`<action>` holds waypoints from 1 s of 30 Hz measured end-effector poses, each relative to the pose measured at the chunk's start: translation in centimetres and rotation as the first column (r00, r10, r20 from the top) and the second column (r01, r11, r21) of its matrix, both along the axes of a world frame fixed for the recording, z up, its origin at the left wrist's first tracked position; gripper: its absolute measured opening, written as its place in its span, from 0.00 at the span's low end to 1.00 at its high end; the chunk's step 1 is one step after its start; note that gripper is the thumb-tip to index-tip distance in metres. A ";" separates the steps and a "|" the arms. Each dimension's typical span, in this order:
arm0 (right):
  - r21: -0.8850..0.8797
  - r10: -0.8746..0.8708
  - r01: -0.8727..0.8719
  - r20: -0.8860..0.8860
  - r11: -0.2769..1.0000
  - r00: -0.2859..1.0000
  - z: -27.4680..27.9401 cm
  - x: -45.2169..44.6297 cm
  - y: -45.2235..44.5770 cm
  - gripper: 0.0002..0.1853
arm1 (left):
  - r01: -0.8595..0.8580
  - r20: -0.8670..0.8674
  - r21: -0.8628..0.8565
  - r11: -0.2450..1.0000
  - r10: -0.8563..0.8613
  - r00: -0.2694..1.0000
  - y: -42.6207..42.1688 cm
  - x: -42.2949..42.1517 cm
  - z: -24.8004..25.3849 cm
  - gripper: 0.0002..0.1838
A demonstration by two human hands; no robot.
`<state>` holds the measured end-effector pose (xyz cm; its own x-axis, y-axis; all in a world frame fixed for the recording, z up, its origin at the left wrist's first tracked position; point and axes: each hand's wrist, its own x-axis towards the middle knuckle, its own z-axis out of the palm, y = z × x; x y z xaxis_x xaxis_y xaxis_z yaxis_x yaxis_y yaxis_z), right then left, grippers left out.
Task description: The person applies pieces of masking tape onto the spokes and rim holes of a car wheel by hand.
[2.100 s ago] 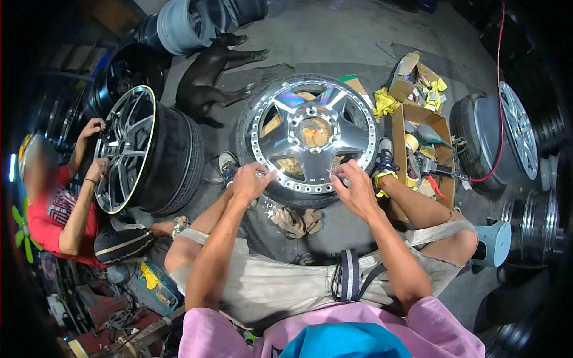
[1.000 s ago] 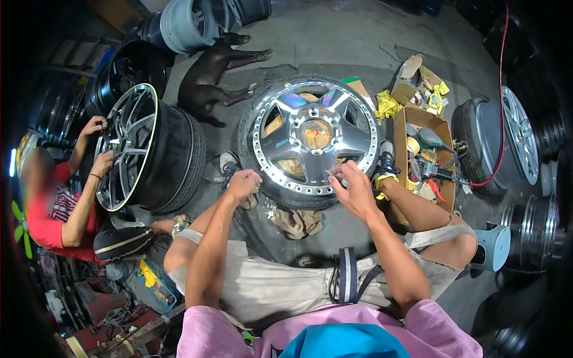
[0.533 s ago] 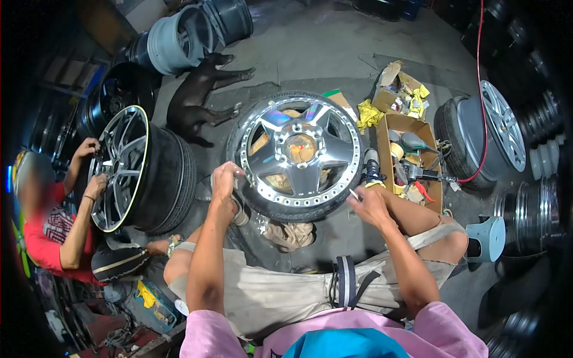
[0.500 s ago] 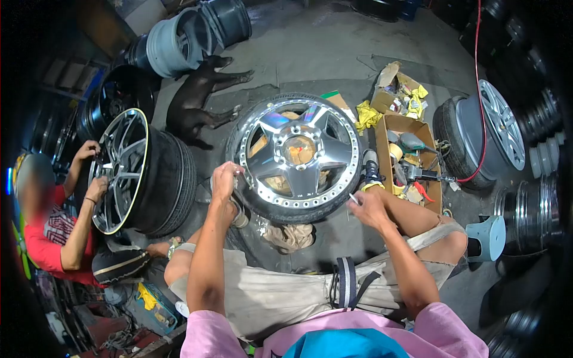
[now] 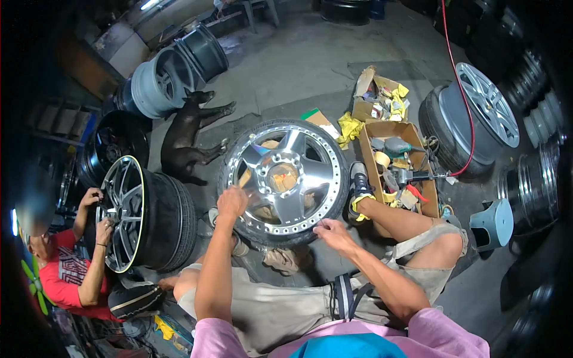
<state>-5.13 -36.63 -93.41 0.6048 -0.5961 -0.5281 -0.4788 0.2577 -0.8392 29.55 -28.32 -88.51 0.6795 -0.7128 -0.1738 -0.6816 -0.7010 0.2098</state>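
A polished five-spoke wheel rim [image 5: 295, 206] with a row of small holes round its lip lies face up in front of me, inside a black tire [image 5: 279, 240]. My left hand [image 5: 231, 201] is closed over the rim's left edge; its fingers hide whatever they hold. At the lower right edge of the rim, my right hand [image 5: 335, 235] is pinched, with its fingertips close to the lip. What lies between those fingertips is too small to name. Cardboard shows through the gaps between the spokes. A crumpled brown cloth [image 5: 287, 260] lies just below the tire.
An open cardboard box [image 5: 430, 206] of tools and tape stands to the right, with an air tool [image 5: 412, 175] on a red hose [image 5: 472, 128]. A black dog [image 5: 182, 137] lies at the left. A co-worker in a red shirt [image 5: 71, 274] handles another wheel [image 5: 161, 218].
My right hand has moved left and down to the rim's lower right edge. My left hand has turned, hiding its fingertips. The view has shifted; the co-worker's hands stay at the other wheel.
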 end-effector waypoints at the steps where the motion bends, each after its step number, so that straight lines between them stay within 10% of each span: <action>1: -0.006 0.005 -0.004 0.006 1.000 1.000 0.1 0.0 -0.8 0.19 | -0.009 0.009 0.036 0.999 0.009 1.000 0.0 -1.1 1.5 0.24; 12: -0.428 0.040 -0.089 -0.122 0.899 0.992 -2.3 3.9 -17.5 0.22 | 0.282 -0.113 0.178 0.943 -0.265 0.958 3.4 -8.4 2.4 0.24; 16: -0.307 -0.004 0.027 0.074 0.951 0.997 -1.9 4.0 -18.4 0.18 | 0.209 -0.539 -0.196 0.958 -0.283 0.793 3.5 -6.2 0.9 0.22; 18: -0.382 0.027 -0.017 0.022 0.924 0.999 -1.4 2.6 -16.7 0.18 | 0.068 -0.540 -0.325 0.943 -0.244 0.805 3.4 -6.1 4.1 0.22; 20: -0.603 -0.279 0.335 0.187 0.724 0.942 -2.6 1.5 -13.0 0.19 | 0.067 -0.519 -0.436 0.898 -0.311 0.796 3.5 -5.5 6.0 0.21; 24: -0.340 -0.316 0.331 0.100 0.881 0.944 -1.6 -1.1 -4.9 0.20 | 0.060 -0.685 -0.393 0.918 -0.335 0.647 3.5 -6.1 8.2 0.20; 30: -0.537 -0.079 0.130 0.117 0.834 0.990 -0.8 -0.3 1.9 0.11 | 0.188 -0.761 -0.377 0.907 -0.419 0.496 4.2 -11.7 9.8 0.19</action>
